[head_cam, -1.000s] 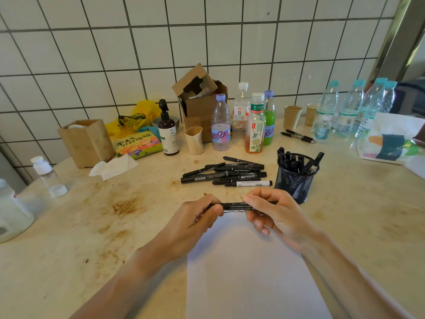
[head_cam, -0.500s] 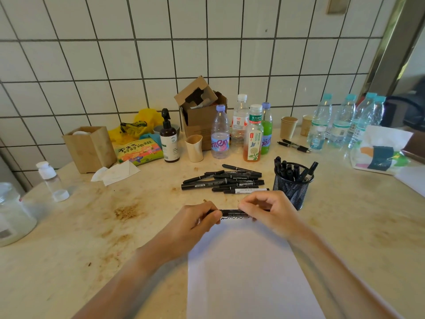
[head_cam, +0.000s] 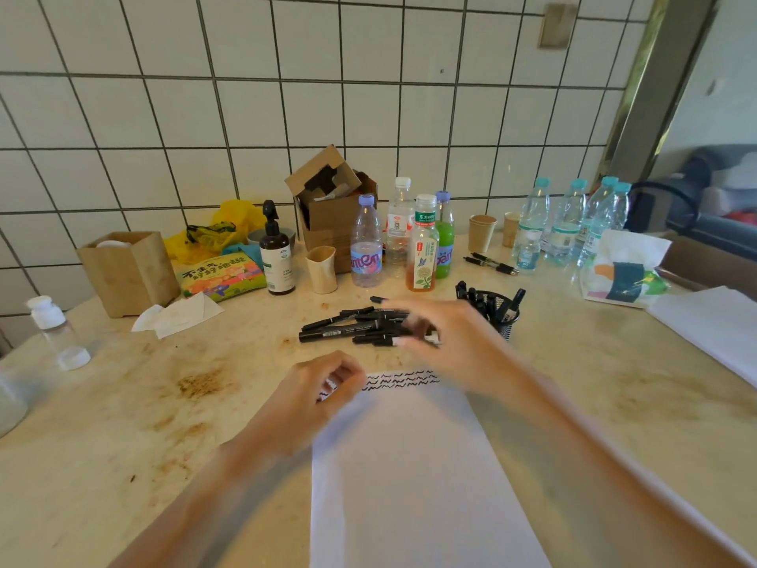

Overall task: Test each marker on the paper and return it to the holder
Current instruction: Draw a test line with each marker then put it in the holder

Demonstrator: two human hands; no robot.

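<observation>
Right now your right hand (head_cam: 446, 338) hangs blurred over the near end of the loose pile of black markers (head_cam: 352, 327) in the middle of the bench (head_cam: 123, 403), fingers spread and reaching down. Whether it grips a marker, I cannot tell: the blur hides the fingertips. Your left hand (head_cam: 323, 387) rests at the far left corner of the white paper (head_cam: 409, 465), fingers loosely curled and holding nothing I can make out. Along the paper's far edge run rows of black test squiggles (head_cam: 403, 381).

Just right of the pile stands the black mesh holder (head_cam: 502, 317), with several markers upright in it, caps up. Print on the marker barrels is too small to read.

Toward the bench's far edge, a clear bottle (head_cam: 366, 243) with a lilac cap carries a label that looks like "anten". Beside it, the tea bottle (head_cam: 423, 243) has a green band printed 东方树叶. A green bottle (head_cam: 444, 239) stands behind that. Near the far left corner, a snack packet (head_cam: 221, 274) shows large yellow Chinese characters that I cannot read surely, and a dark pump bottle (head_cam: 276, 250) has a white label too fine to read.
</observation>
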